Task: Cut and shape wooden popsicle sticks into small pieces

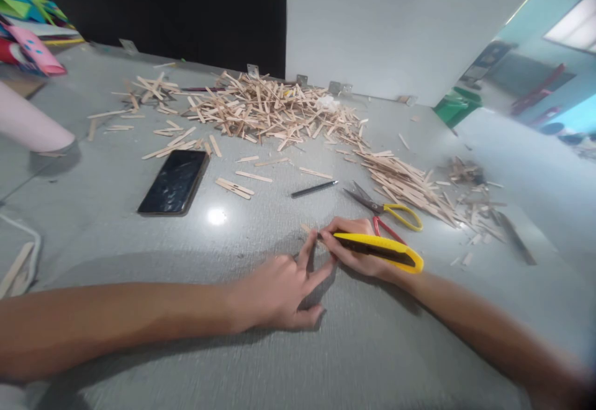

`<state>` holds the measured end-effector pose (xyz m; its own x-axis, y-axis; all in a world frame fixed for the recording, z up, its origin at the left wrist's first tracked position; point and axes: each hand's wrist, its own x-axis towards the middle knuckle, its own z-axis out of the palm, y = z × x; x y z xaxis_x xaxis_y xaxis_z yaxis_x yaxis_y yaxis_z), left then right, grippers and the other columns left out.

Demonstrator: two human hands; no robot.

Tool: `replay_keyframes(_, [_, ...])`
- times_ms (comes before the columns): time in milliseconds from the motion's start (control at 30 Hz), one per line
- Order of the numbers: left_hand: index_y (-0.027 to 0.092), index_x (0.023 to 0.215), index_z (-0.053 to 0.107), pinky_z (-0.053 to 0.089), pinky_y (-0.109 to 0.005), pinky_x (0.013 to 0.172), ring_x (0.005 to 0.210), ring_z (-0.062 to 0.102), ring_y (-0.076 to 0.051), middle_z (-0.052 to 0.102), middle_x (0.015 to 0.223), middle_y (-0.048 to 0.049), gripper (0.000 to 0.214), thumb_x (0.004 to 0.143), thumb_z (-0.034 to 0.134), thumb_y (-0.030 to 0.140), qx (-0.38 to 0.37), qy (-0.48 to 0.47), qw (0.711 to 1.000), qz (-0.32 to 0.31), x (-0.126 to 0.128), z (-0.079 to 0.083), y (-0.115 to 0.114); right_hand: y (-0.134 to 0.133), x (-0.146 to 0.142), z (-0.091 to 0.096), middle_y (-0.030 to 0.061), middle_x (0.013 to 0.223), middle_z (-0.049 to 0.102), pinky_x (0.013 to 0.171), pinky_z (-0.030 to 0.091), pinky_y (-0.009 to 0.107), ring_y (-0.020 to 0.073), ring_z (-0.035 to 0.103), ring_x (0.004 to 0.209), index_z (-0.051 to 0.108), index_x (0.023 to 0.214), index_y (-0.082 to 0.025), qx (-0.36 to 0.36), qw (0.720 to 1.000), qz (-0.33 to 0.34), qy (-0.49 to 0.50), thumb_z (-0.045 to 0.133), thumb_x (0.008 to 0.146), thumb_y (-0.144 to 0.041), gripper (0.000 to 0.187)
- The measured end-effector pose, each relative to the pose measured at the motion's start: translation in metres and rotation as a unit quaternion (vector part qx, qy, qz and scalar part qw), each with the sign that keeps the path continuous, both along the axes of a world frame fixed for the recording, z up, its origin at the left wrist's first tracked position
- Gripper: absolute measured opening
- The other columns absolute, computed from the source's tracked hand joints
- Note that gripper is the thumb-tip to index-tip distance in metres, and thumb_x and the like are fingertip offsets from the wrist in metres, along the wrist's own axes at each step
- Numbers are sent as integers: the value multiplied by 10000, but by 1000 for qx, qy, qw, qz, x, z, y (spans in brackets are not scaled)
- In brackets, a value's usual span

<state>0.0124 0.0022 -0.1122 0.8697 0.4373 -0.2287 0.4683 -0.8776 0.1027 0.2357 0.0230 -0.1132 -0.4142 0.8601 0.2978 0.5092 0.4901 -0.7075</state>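
My right hand (356,250) is closed around a yellow utility knife (379,248), its tip pointing left onto a small wooden stick (306,228) on the grey table. My left hand (284,289) rests on the table with two fingers stretched out, pressing down beside that stick, close to the knife tip. A big heap of wooden sticks (270,109) lies at the back of the table. A second pile of sticks (410,183) spreads to the right.
Yellow-handled scissors (386,206) lie just behind my right hand, a black pen (314,189) to their left. A black phone (174,181) lies face up at left. Colourful paper (28,22) is at the far left corner. A white panel (395,25) stands at the back.
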Motion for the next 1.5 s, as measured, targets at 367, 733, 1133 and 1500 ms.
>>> replay_keyframes(367, [137, 1715, 329, 658, -476, 617, 691, 819, -355, 525, 1539, -434, 830, 1050, 466, 615, 22, -10, 1000, -5, 1, -2, 1, 1, 2, -2, -42, 635, 565, 535, 375, 247, 101, 483, 529, 643, 778, -195, -9, 1000, 21, 8, 608, 1068, -282, 305])
replay_keyframes(733, [137, 1709, 330, 648, -510, 622, 691, 816, -386, 511, 1550, -436, 806, 1062, 473, 596, 23, -11, 1000, -4, 3, 0, 0, 5, 5, -8, -41, 604, 564, 570, 394, 275, 121, 500, 526, 573, 746, -219, -21, 999, 40, 1, 563, 1087, -304, 351])
replay_keyframes(1133, [154, 1713, 339, 645, -496, 628, 681, 811, -367, 549, 1538, -409, 794, 1050, 510, 556, 24, -2, 1000, 15, 2, 4, -2, 4, 3, -6, -24, 611, 574, 576, 399, 309, 145, 518, 528, 551, 739, -229, -14, 999, 41, -3, 526, 1095, -312, 366])
replay_keyframes(1500, [149, 1683, 390, 595, -455, 606, 653, 789, -345, 564, 1534, -391, 766, 1032, 556, 516, 21, -16, 1000, 15, 2, 2, -2, 6, 6, -9, -25, 592, 590, 571, 392, 300, 134, 510, 513, 548, 708, -231, -7, 999, 35, -9, 538, 1101, -350, 411])
